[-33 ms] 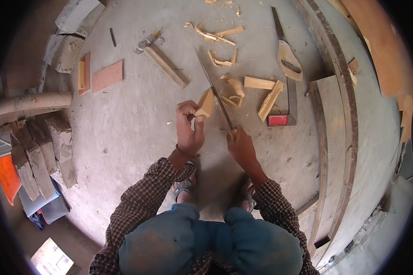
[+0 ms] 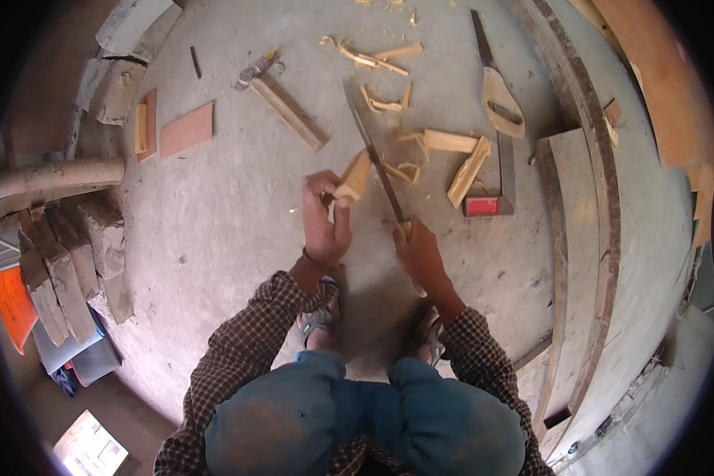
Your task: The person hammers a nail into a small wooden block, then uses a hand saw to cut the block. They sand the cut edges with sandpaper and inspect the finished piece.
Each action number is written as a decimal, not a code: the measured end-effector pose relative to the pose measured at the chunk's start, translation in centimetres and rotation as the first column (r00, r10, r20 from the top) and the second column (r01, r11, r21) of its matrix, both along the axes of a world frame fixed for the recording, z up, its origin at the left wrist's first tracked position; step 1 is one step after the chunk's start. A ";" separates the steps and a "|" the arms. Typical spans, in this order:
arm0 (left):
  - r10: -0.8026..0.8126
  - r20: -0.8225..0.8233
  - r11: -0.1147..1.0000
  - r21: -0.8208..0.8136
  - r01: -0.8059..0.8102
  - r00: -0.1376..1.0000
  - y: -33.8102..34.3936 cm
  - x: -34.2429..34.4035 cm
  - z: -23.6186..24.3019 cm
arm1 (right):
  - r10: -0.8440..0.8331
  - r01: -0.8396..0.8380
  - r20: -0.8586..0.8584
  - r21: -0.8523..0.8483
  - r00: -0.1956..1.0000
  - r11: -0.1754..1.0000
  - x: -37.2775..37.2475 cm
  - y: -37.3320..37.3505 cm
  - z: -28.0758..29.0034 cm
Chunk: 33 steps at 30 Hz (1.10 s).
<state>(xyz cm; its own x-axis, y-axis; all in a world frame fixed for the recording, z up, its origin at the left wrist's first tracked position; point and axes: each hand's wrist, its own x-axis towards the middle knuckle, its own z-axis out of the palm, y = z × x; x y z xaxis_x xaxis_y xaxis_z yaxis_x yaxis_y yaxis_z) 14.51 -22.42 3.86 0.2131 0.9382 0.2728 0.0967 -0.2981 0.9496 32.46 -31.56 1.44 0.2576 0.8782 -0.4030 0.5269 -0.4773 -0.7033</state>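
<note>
My left hand is closed around the lower end of a small wedge-shaped wood piece, its narrow tip pointing away from me. In my right hand is the pale handle of a long, narrow dark blade. The blade slants up and to the left, just right of the wood, and is seen nearly edge-on. Whether it touches the wood, and whether it is a file or a knife, I cannot tell. Curled wood shavings lie on the floor beyond the blade.
A hammer lies ahead on the left. To the right are a handsaw, a try square and split wood pieces. Flat reddish pieces and stacked bricks are at left; a long beam runs along the right.
The wood piece has tilted slightly in my left hand, and the blade has shifted a little to the right. A thick curl of shaving beside the blade looks thinner or displaced.
</note>
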 end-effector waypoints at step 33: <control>0.098 0.041 0.992 -0.089 -0.094 0.994 2.7 0.6 1.4 | 0.041 -0.010 -0.167 0.182 0.985 0.983 -1.1 1.3 7.4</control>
